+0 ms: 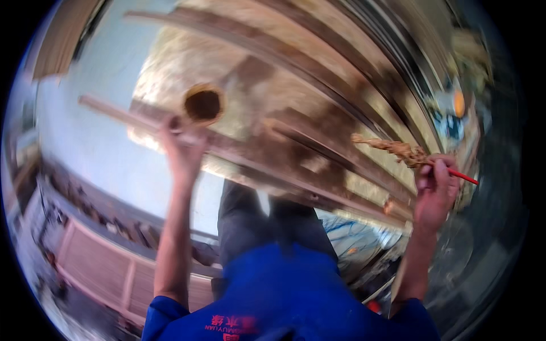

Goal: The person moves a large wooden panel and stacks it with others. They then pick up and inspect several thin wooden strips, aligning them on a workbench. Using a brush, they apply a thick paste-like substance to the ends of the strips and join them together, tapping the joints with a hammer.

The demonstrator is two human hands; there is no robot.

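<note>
My left hand (185, 145) is closed around a long, narrow wooden strip (122, 113), near its left end. The strip runs down to the right across a pale, mottled work surface (170, 62). Just beyond those fingers stands a round container (203, 88) with a tan rim and a dark inside. My right hand (437, 190), closed and raised at the right, holds a thin red stick (463, 175) and a ragged brown clump (398, 150) that points left. Whether stick and clump are one piece, I cannot tell. Motion blurs the scene.
More long wooden strips (318, 145) lie slantwise on the surface and farther back. A panelled wooden piece (94, 256) lies at the lower left, beside a ledge of small clutter. Crumpled blue-white plastic (352, 238) shows below the strips. An orange item (458, 104) sits far right.
</note>
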